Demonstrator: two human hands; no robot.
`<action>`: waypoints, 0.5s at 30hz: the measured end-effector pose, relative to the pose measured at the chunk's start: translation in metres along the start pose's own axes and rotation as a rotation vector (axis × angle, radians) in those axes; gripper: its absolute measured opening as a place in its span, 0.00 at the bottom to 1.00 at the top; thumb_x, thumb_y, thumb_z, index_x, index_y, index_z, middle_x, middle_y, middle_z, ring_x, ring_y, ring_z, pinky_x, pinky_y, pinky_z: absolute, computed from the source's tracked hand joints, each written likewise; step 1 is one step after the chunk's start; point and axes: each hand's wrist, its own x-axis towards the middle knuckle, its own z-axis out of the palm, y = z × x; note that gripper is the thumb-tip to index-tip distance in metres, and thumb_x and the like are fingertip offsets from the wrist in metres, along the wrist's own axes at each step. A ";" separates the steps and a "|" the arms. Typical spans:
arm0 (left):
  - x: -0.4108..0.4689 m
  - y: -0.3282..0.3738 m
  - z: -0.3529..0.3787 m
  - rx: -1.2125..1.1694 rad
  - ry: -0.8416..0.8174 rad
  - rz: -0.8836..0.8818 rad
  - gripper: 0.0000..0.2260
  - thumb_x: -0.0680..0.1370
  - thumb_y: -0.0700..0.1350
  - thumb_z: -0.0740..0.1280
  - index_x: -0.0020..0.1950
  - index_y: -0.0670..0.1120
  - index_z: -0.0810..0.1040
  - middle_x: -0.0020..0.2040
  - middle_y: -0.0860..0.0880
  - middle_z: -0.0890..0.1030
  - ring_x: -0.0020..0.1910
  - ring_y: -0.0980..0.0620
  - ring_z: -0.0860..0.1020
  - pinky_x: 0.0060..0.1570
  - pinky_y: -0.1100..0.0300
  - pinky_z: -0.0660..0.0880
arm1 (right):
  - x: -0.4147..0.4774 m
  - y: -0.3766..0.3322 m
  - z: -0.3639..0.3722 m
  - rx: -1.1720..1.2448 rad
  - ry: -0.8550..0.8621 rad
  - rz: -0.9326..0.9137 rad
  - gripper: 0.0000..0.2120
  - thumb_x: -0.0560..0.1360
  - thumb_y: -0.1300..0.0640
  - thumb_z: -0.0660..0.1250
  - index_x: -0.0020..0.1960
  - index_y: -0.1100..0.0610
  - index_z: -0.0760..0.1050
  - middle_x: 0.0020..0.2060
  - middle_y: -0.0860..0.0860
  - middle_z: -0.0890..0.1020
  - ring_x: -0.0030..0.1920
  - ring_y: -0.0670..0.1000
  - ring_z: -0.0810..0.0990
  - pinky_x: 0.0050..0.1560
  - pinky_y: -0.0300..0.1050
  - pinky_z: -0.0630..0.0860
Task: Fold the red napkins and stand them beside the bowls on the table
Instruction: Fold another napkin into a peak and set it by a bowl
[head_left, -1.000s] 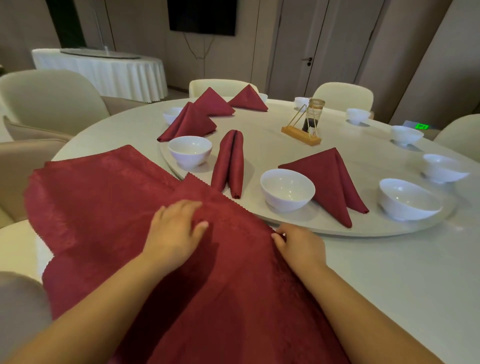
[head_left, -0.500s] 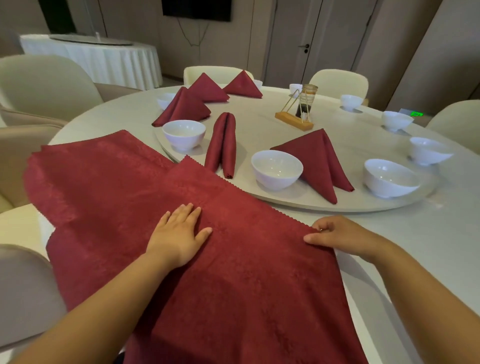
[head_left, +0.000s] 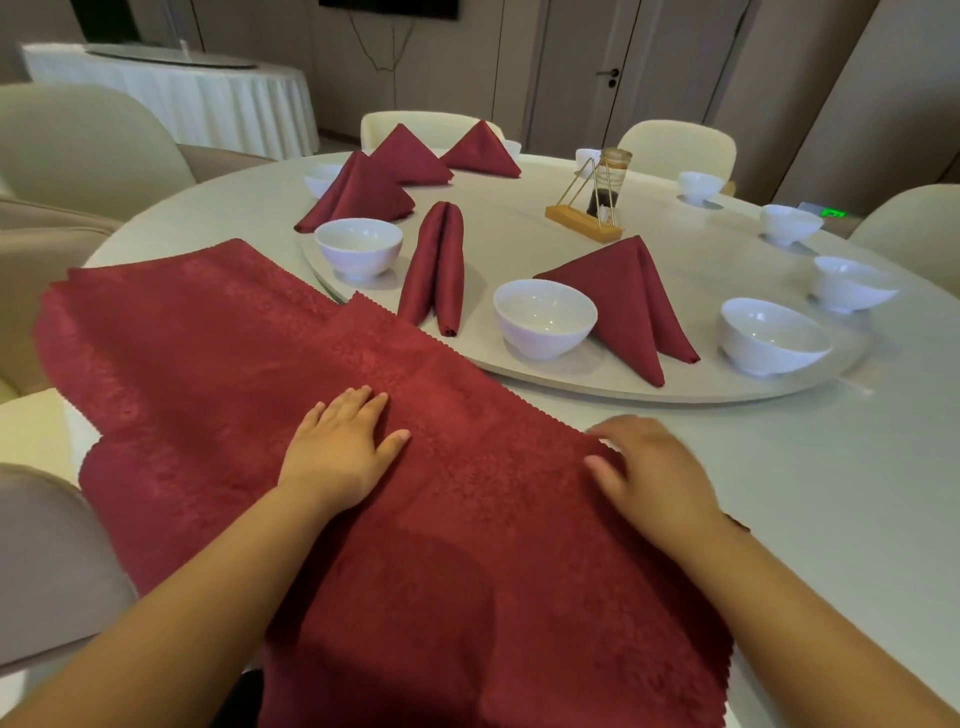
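— What are the hands doing?

— The left hand (head_left: 340, 451) lies flat and open, palm down, fingers spread, pressing on the top unfolded red napkin (head_left: 467, 545). The right hand (head_left: 652, 467) is blurred; it sits at that napkin's right edge, palm down and open, fingers loosely curved. Neither has hold of anything that I can make out.

— And the cloth itself?

— It is spread flat on the near part of the white tabletop (head_left: 831, 493), its near end hanging over the edge. A second flat napkin (head_left: 171, 332) lies under it, sticking out to the left.

— Beyond that?

— A round turntable (head_left: 597, 387) touches the napkin's far corner. On it stand a near bowl (head_left: 544, 318) with a folded napkin (head_left: 631, 301) standing just to its right, a rolled napkin (head_left: 436, 265) lying between that bowl and a left bowl (head_left: 358, 248), and a bowl on the right (head_left: 771, 335). Three more folded napkins (head_left: 363, 195) stand farther back, near a wooden holder (head_left: 584, 223) with a glass jar.
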 end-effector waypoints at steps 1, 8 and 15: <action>0.001 0.000 0.001 0.000 0.000 0.002 0.26 0.80 0.58 0.48 0.76 0.49 0.51 0.76 0.50 0.51 0.75 0.54 0.47 0.71 0.57 0.43 | -0.007 -0.012 0.005 0.039 -0.026 -0.119 0.18 0.74 0.48 0.60 0.56 0.58 0.78 0.54 0.54 0.81 0.56 0.56 0.79 0.57 0.47 0.72; -0.005 -0.006 -0.006 -0.148 0.047 0.058 0.24 0.81 0.55 0.51 0.75 0.49 0.55 0.76 0.50 0.54 0.75 0.55 0.49 0.71 0.58 0.41 | -0.020 -0.053 0.026 0.024 -0.533 -0.316 0.49 0.57 0.29 0.29 0.75 0.47 0.44 0.75 0.44 0.43 0.66 0.37 0.33 0.63 0.35 0.28; -0.109 -0.019 -0.007 -0.396 0.167 0.414 0.30 0.70 0.74 0.47 0.64 0.61 0.68 0.63 0.62 0.68 0.67 0.67 0.60 0.67 0.71 0.47 | 0.008 -0.043 0.036 -0.047 -0.554 -0.287 0.63 0.45 0.23 0.17 0.75 0.47 0.43 0.75 0.45 0.43 0.73 0.42 0.39 0.66 0.38 0.32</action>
